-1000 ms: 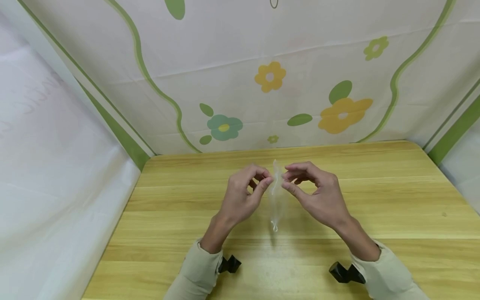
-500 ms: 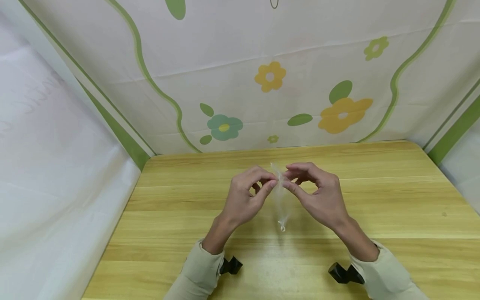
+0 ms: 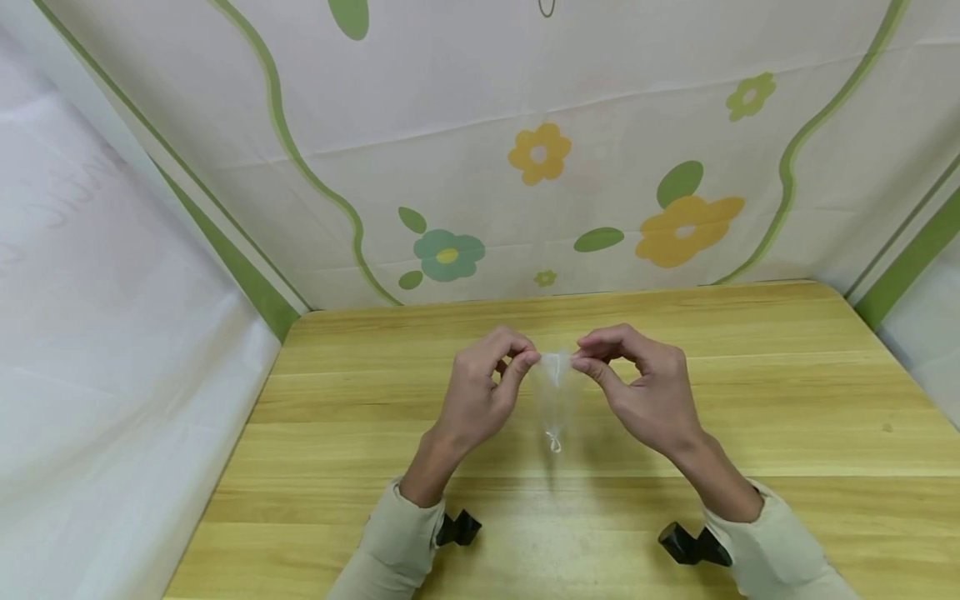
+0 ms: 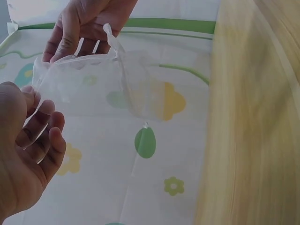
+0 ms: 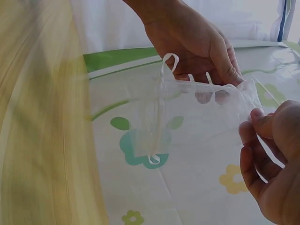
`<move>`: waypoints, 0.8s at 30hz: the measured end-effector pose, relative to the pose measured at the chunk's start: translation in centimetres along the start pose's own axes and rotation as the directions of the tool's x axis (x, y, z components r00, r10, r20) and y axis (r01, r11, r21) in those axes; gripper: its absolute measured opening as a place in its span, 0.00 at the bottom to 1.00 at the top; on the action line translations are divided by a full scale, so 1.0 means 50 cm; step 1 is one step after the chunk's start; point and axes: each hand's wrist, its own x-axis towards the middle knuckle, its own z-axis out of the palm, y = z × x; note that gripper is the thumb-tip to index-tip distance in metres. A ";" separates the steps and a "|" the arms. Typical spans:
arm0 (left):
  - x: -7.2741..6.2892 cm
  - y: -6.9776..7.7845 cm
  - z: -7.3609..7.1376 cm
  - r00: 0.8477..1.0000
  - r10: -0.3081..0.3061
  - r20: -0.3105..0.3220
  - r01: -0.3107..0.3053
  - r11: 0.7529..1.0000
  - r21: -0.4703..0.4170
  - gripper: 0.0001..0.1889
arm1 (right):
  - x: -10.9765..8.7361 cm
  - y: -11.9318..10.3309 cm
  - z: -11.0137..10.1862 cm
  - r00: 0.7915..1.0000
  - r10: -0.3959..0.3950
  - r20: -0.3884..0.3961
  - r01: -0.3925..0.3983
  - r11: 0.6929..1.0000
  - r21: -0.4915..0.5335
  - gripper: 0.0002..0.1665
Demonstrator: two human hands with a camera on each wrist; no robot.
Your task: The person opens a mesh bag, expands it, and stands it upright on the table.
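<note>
A sheer white pouch [image 3: 553, 392] with thin ribbon loops hangs between my two hands over the table. My left hand [image 3: 483, 385] pinches one corner of its upper edge between thumb and fingertips. At the opposite corner my right hand [image 3: 651, 385] pinches the same edge. A ribbon loop [image 3: 555, 443] dangles at the pouch's lower end. In the right wrist view the pouch [image 5: 201, 117] is spread flat, and the left hand's fingers show through the fabric. Another loop [image 5: 170, 63] sticks out beside the left hand there.
Beneath is a wood-grain table [image 3: 337, 450]. A white flower-printed cloth [image 3: 465, 125] stands along its back edge, and more white cloth [image 3: 97, 333] hangs at the left. Black camera mounts [image 3: 693, 546] sit at both wrists.
Half a second ago my fingertips were close together at the pouch's edge. Now they have drawn apart sideways, and the upper edge is stretched between them.
</note>
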 end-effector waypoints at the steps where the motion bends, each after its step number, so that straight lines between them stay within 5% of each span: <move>1: 0.000 0.000 0.000 1.000 0.003 -0.001 -0.003 1.000 -0.003 0.17 | 0.000 0.000 0.000 1.000 0.001 0.002 -0.001 1.000 0.002 0.20; 9: 0.000 0.004 -0.001 0.998 -0.029 0.060 0.033 0.998 -0.062 0.04 | -0.003 0.000 0.002 0.999 0.030 -0.015 -0.028 0.997 0.077 0.21; 15: 0.000 0.006 0.001 0.995 -0.043 0.096 0.051 0.995 -0.086 0.05 | -0.004 0.005 0.005 0.998 0.004 -0.055 0.004 0.988 0.156 0.09; 24: 0.001 0.006 -0.006 0.996 -0.079 0.033 0.081 0.993 -0.081 0.03 | 0.000 0.002 0.000 0.998 0.004 -0.065 0.005 0.991 0.135 0.14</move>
